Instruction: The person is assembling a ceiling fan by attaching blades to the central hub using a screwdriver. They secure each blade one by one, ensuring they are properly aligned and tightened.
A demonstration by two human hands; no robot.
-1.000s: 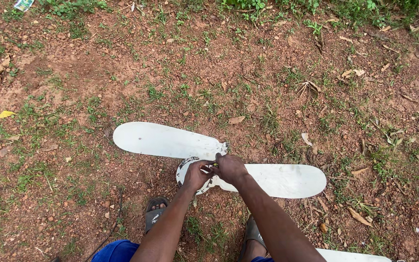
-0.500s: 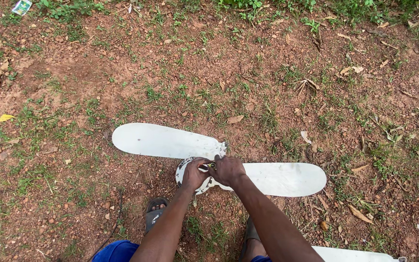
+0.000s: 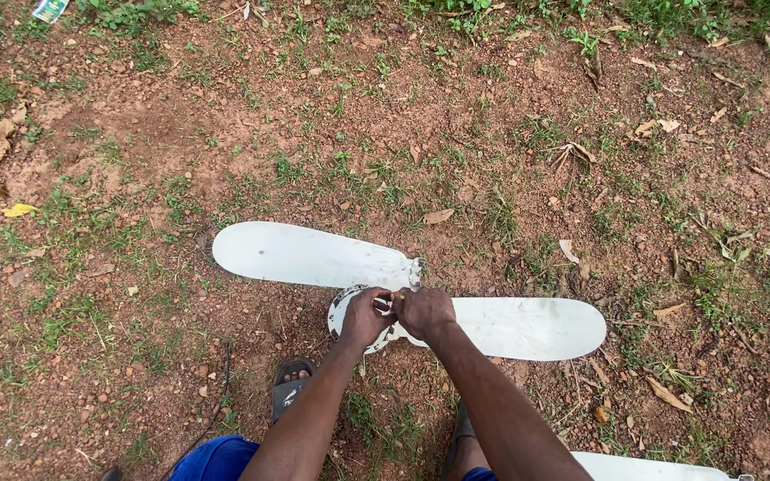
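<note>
Ground (image 3: 171, 160) – bare red-brown earth with sparse grass tufts and dry leaves – fills the frame; denser green runs along the upper edge.

Ceiling fan assembly lies at centre frame. One white fan blade (image 3: 309, 256) extends toward the upper left; a second white blade (image 3: 528, 327) extends to the right. A third white blade (image 3: 643, 467) lies separately at the lower right edge, well apart from the hub.

Fan hub (image 3: 340, 312), a round pale disc, sits where the two blades meet, largely covered by the hands.

Left hand (image 3: 365, 318) is clenched over the hub, fingers curled around a part that cannot be resolved. Right hand (image 3: 424, 312) is closed beside it, touching the left hand, gripping a small slender object with a yellow tip – identity cannot be told.

A dark sandal (image 3: 289, 385) on the left foot rests just below the hub; blue shorts (image 3: 216, 461) show at the bottom edge.

Change over the last second: both hands hold the same position at the hub and the blades have not shifted. Judgement: work at the blade-to-hub joint is continuing, with no part freed yet
</note>
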